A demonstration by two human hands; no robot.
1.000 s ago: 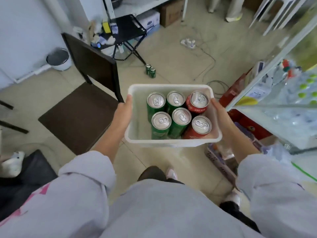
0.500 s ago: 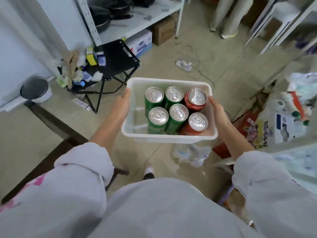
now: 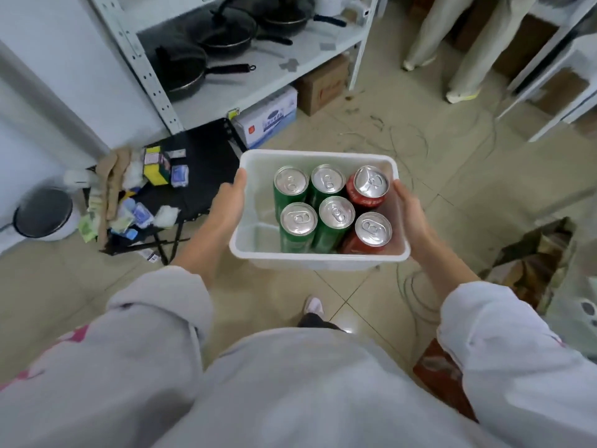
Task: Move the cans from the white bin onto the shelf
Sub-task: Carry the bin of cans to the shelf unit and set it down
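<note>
White bin (image 3: 318,257) clasped at both short sides by left hand (image 3: 230,205) and right hand (image 3: 411,212). Inside, upright: 4 green cans (image 3: 292,197), 2 red cans (image 3: 368,189). Ahead, metal shelf (image 3: 318,43) with black pans (image 3: 184,71).

Both arms are extended forward and slightly downward from the body, the forearms bared below pushed-up grey sleeves. The left hand (image 3: 227,205) is pressed flat against the left wall of the white bin (image 3: 318,255), with the thumb hooked over the rim and the fingers hidden beneath or behind the wall. The right hand (image 3: 412,218) is set against the right wall in a mirrored pose, the thumb laid along the rim. The bin is carried between the two hands, clear of any surface. Both wrists are held nearly straight, in line with the forearms.
</note>
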